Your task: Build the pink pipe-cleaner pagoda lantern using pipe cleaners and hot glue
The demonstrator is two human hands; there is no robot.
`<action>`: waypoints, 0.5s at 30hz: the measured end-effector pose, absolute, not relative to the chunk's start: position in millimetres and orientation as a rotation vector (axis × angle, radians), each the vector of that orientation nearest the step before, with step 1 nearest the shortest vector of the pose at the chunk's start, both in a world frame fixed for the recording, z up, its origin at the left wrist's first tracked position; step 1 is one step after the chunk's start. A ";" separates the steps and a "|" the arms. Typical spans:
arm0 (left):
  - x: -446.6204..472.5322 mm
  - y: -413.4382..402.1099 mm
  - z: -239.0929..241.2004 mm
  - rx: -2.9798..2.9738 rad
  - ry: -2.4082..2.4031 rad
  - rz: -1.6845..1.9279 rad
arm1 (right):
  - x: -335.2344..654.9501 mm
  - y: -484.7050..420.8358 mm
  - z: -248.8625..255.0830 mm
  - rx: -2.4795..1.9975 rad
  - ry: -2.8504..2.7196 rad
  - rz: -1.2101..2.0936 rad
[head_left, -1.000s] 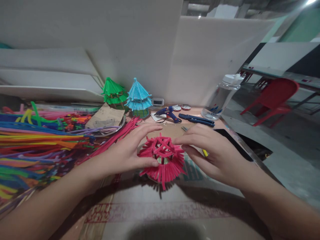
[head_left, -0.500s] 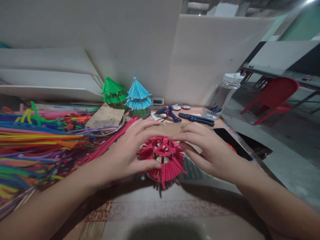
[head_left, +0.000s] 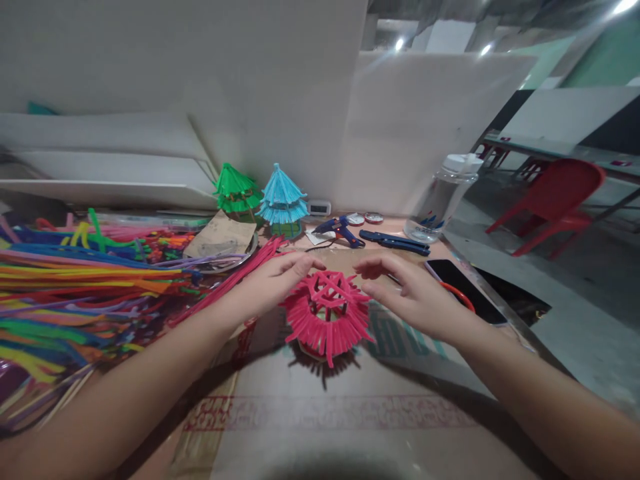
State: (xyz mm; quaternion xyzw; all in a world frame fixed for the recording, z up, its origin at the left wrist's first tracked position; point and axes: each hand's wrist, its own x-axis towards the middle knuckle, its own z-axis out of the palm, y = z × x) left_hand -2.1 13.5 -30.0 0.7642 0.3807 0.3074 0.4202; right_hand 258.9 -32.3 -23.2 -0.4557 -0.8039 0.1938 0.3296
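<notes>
A small pavilion-like model of deep pink pipe cleaners stands in front of me on the table. Its skirt of strips fans outward, and a ring of bars on short dark posts sits on top. At its left back edge, my left hand is open with the fingers stretched out; whether it touches the strips I cannot tell. My right hand hovers on the other side, thumb and fingers apart, holding nothing. Beyond my left hand lies a bundle of loose pink pipe cleaners.
Many coloured pipe cleaners cover the left side. Behind stand a green model, a light blue model, a glue gun, a dark blue flat tool and a water bottle. A phone lies right.
My left hand has drawn back from around the pink model, its thumb now off the front strips. My right hand has moved slightly away from the top. The whole view has shifted a little.
</notes>
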 end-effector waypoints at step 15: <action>-16.9 9.1 -14.4 2.063 0.939 0.751 | 252.8 -32.0 -97.2 -1.042 -2.088 1.145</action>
